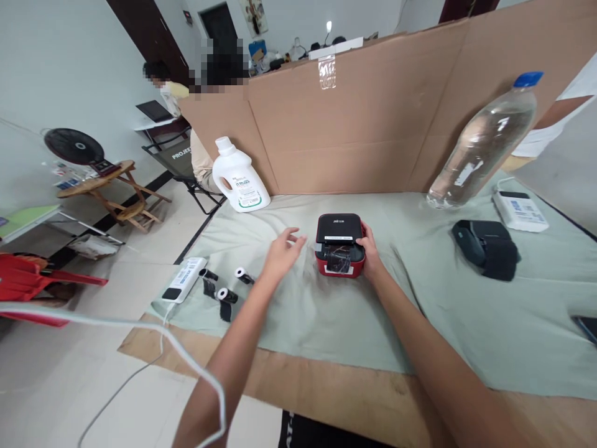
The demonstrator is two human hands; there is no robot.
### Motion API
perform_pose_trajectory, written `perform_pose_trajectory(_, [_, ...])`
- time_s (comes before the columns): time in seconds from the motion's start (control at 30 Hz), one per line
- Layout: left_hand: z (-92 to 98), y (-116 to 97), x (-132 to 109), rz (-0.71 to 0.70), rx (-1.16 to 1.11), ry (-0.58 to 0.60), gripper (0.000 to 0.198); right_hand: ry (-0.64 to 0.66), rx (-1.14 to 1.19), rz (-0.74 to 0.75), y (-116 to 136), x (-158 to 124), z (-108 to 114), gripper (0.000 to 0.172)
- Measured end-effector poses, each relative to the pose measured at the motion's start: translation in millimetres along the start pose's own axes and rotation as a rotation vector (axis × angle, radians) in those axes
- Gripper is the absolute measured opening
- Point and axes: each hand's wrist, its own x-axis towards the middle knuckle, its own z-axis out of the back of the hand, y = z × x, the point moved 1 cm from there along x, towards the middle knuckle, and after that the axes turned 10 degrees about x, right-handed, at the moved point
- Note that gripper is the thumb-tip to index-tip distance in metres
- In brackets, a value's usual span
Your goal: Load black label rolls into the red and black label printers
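A small red-and-black label printer [340, 231] sits on the green cloth in front of me, with a dark patterned strip [339, 260] hanging out of its front slot. My right hand [370, 254] grips the printer's right side, thumb on the top edge and fingers along the side. Apart from the printer, to its left, my left hand [282, 254] hovers with its fingers spread and nothing in them. Farther left lie three small rolls of black paper, among them a front roll [227, 296] and a back roll [243, 275].
A white jug [240, 180] and a tall water bottle [487, 143] stand before a cardboard screen [345, 137]. White power banks [184, 280] lie left and right. A black device [485, 249] rests at right, near a phone [585, 326]. A white cable [116, 315] crosses lower left.
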Motion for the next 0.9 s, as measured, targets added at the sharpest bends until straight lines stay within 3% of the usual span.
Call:
perform_pose_trajectory(0.1, [-52.6,-24.3,10.6,0.196,-0.385,0.174,0.032,-0.013,0.083,-0.024,4.1,-1.6,-1.6,0.058])
perform_pose_trajectory(0.2, [-73.3,-22.3,9.8,0.276,-0.617,0.244,0.037,-0.02,0.103,-0.056,6.7,-1.4,-1.4,0.063])
perform_pose_trajectory(0.43, [-78.9,-13.3,3.4,0.287,-0.774,0.182,0.044,-0.034,0.091,-0.061,9.4,-1.5,-4.4,0.063])
perform_pose_trajectory(0.53, [-87.1,-10.6,-7.5,0.228,-0.76,0.027,0.034,-0.092,0.069,-0.038,10.7,-21.7,0.1,0.051])
perform_pose_trajectory(0.6, [-93.6,-7.5,-19.4,0.151,-0.754,-0.034,0.034,-0.035,0.015,-0.041,13.4,-42.5,7.7,0.049])
perform_pose_trajectory(0.7, [-99.7,-4.6,-36.6,0.074,-0.797,0.02,0.043,0.139,-0.148,-0.006,21.4,-70.9,15.9,0.067])
perform_pose_trajectory(0.8, [-88.8,-2.5,-39.6,0.08,-0.846,0.036,0.045,0.141,-0.314,0.105,31.3,-77.8,3.8,0.081])
perform_pose_trajectory(0.9, [-53.2,6.0,-21.9,0.055,-0.862,-0.012,0.042,0.183,-0.417,0.193,35.0,-60.5,-37.9,0.076])
